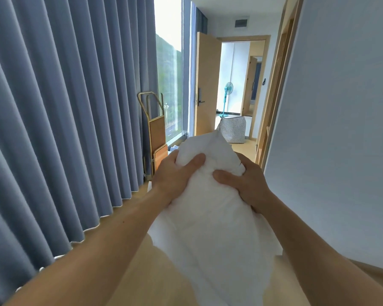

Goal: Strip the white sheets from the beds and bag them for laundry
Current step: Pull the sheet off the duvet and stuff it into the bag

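A bundled white sheet (210,217) hangs in front of me, held up at chest height over the wooden floor. My left hand (175,175) grips its upper left side, thumb pressed into the cloth. My right hand (243,182) grips the upper right side, fingers curled round the fabric. The sheet's lower part drapes down between my forearms. A checked laundry bag (232,129) stands open on the floor by the doorway ahead, well beyond the sheet. No bed shows in this view.
Blue curtains (64,107) run along the left, with a window (170,85) past them. A gold-framed folding trolley (156,133) leans by the curtain. A wooden door (206,85) stands open ahead; a teal fan (227,96) is beyond it. A white wall (341,129) is on the right.
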### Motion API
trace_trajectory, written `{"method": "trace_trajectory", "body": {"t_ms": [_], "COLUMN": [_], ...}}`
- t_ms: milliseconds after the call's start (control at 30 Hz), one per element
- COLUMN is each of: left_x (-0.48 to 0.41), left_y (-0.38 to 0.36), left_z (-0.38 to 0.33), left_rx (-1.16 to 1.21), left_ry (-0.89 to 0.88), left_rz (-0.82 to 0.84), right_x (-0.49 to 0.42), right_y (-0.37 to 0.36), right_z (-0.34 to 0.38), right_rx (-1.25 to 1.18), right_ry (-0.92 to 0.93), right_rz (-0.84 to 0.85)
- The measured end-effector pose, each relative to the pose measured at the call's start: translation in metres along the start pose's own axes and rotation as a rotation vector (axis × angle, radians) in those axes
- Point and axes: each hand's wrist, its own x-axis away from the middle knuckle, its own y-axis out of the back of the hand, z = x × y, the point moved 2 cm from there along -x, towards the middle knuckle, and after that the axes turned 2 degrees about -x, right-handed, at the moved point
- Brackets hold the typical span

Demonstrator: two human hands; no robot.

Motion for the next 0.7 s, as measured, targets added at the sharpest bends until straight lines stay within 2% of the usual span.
{"method": "trace_trajectory", "body": {"t_ms": [267, 700], "left_x": [-0.129, -0.389], "left_y": [-0.044, -0.075], "left_z": [0.039, 0.130], "left_rx": [0.007, 0.078], "left_ry": [0.029, 0.005], "left_rz": [-0.027, 0.005], "right_x": [-0.129, -0.364], "right_y": [0.010, -0.032], "right_z": [-0.065, -0.166], "right_rx": [-0.010, 0.013], "right_ry": [-0.022, -0.054], "right_rz": [0.022, -0.026]}}
